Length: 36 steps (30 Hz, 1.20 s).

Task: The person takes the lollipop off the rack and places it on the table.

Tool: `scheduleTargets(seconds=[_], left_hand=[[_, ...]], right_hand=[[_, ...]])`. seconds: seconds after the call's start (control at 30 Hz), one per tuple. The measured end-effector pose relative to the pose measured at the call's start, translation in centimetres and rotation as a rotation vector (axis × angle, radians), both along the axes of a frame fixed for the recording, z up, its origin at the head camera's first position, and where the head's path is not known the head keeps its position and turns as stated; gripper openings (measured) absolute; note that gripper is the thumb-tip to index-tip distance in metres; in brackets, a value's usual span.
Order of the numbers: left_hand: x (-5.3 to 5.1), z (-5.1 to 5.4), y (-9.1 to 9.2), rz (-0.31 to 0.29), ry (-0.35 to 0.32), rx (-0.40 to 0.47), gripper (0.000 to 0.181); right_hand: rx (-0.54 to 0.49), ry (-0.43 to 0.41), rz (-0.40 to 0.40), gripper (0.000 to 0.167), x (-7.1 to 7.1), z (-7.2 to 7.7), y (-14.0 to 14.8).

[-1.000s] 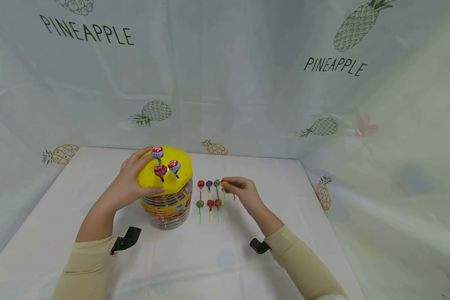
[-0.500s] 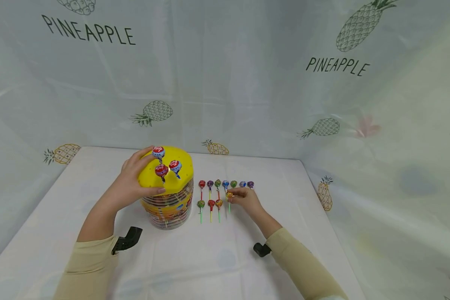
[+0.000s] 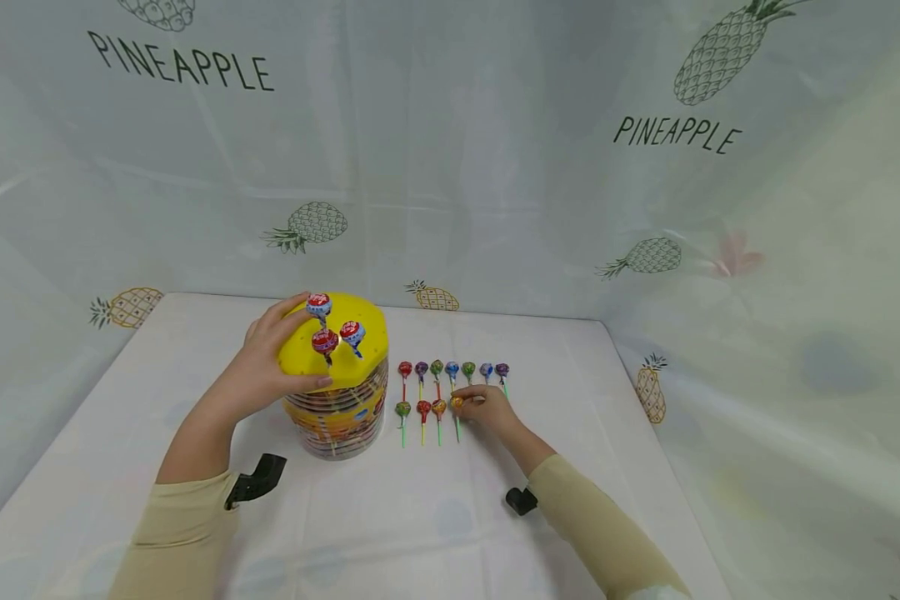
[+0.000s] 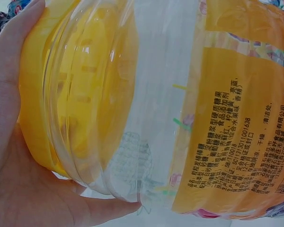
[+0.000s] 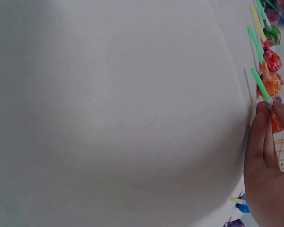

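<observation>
My left hand (image 3: 258, 358) grips the yellow lid (image 3: 367, 346) of a clear plastic candy jar (image 3: 337, 429), thumb at the front edge. Three wrapped lollipops stand upright on the lid, one of them red (image 3: 325, 341). The left wrist view shows the orange printed label (image 4: 236, 142) and see-through wall near that hand. Over the table, my right hand (image 3: 495, 412) pinches an orange lollipop (image 3: 457, 402) just below its wrapped ball. Its green stick (image 5: 260, 84) points toward me. The pinched lollipop is at the right end of the nearer row, beside another orange lollipop (image 3: 438, 407).
A farther row of several lollipops lies on the white tabletop (image 3: 390, 525), from a red lollipop (image 3: 405, 368) to a purple lollipop (image 3: 502, 369). The nearer row begins with a green lollipop (image 3: 402, 409). A pineapple-print curtain (image 3: 450, 167) surrounds the table's back and sides.
My right hand has brought the orange lollipop from the far row toward me, to the end of the nearer row. My left hand has stayed on the lid.
</observation>
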<state>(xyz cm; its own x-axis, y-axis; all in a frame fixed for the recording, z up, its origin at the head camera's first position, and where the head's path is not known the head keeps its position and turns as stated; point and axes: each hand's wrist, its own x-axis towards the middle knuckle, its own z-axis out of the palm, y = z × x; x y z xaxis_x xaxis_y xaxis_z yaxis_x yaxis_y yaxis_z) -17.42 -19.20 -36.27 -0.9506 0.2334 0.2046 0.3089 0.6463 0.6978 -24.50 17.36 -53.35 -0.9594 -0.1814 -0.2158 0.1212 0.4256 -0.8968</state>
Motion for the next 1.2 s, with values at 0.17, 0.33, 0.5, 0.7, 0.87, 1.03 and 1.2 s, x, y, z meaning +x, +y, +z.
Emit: scheduleTargets(seconds=[0.17,0.33,0.5,0.7,0.87,1.03,1.2], left_hand=[[-0.02,-0.09,0.01,-0.002,0.003,0.006,0.088],[0.06,-0.05,0.05,0.000,0.000,0.011,0.087],[0.16,0.01,0.06,0.005,-0.002,0.008,0.088],[0.24,-0.05,0.06,0.007,-0.010,0.001,0.089],[0.27,-0.09,0.11,0.007,-0.008,0.003,0.089],[0.28,-0.01,0.15,0.005,-0.005,0.000,0.089],[0.28,0.15,0.12,0.008,-0.006,0.001,0.090]], right_hand=[[0.018,0.024,0.017,0.024,-0.20,-0.24,-0.24],[0.101,0.070,0.037,0.024,-0.24,-0.40,-0.38],[0.180,0.107,0.056,0.026,-0.18,-0.29,-0.54],[0.247,0.119,0.071,0.028,0.12,-0.03,-0.70],[0.232,0.123,0.072,0.028,0.29,0.09,-0.78],[0.229,0.120,0.064,0.026,0.18,0.05,-0.73],[0.221,0.106,0.054,0.026,0.17,0.47,-0.60]])
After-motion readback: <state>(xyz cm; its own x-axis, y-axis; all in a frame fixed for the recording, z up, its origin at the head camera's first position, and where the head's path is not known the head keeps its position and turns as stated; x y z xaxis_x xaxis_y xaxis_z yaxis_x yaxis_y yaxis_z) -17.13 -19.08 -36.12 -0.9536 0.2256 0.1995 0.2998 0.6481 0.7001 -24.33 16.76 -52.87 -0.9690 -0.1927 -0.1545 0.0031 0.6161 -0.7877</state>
